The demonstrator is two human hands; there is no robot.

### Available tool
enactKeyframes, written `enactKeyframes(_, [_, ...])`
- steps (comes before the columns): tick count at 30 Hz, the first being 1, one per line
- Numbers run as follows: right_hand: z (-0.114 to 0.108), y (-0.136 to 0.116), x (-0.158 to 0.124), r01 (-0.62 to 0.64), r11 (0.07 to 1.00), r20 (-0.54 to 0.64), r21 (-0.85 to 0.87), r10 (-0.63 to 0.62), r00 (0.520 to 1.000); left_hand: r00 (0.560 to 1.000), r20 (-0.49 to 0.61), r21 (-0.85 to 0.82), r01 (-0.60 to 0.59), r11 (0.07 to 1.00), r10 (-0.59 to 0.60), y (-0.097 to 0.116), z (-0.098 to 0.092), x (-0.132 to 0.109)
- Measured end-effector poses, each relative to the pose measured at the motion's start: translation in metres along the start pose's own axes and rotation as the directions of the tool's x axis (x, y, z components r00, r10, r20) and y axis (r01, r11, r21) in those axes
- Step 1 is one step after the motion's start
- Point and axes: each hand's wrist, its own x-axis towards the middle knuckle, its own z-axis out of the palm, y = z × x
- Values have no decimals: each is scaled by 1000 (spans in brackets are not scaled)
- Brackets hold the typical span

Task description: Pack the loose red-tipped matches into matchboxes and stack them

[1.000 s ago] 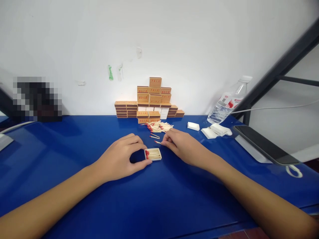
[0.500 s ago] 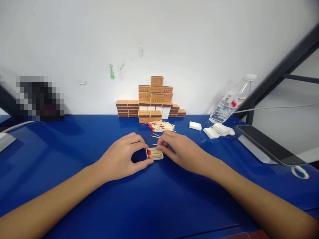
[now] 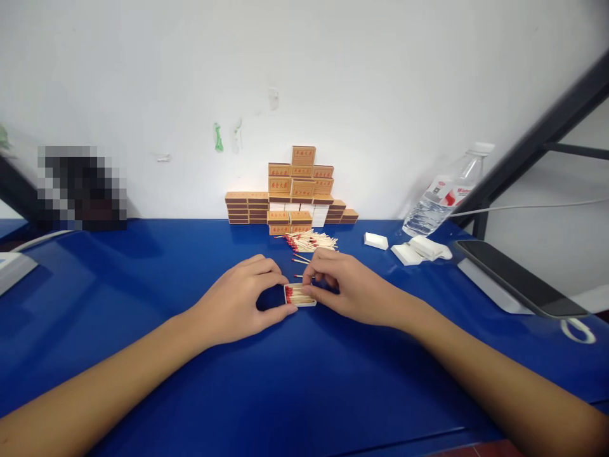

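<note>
A small white matchbox tray [image 3: 304,304] lies on the blue table, filled with red-headed matches [image 3: 295,294] whose heads point left. My left hand [image 3: 245,301] grips the tray's left end between thumb and fingers. Over the tray's right part, my right hand [image 3: 352,285] has its thumb and curled fingers closed just above the matches; anything pinched in them is hidden. A few loose matches [image 3: 299,259] lie behind the tray, partly covered by the right hand. Farther back sits a heap of matches [image 3: 311,241].
Stacked matchboxes [image 3: 303,171] stand against the wall behind the heap. Rightward are a white tray [image 3: 375,240], more white pieces [image 3: 406,254], a leaning water bottle [image 3: 431,206] and a phone [image 3: 518,276] on a white block. A blurred dark object [image 3: 80,190] stands at left.
The right fingers have moved down and slightly inward over the matches in the tray. The left hand keeps its grip. The whole view has shifted slightly.
</note>
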Motion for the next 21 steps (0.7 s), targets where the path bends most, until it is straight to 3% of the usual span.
enactKeyframes(4, [4,-4,0,-13,1000,21,-3,13,1000,1000,-1,-7,-10,1000,10,1,0,0])
enactKeyframes(12, [9,-2,0,12,999,-47,-40,-14,999,1000,-11,17,-25,1000,25,1,0,2])
enactKeyframes(16, [9,10,2,-74,994,-113,-81,64,992,999,-42,2,-29,1000,29,3,-1,1])
enactKeyframes(21, [8,22,4,-121,986,-37,-113,118,992,999,-21,-5,-26,1000,26,2,0,1])
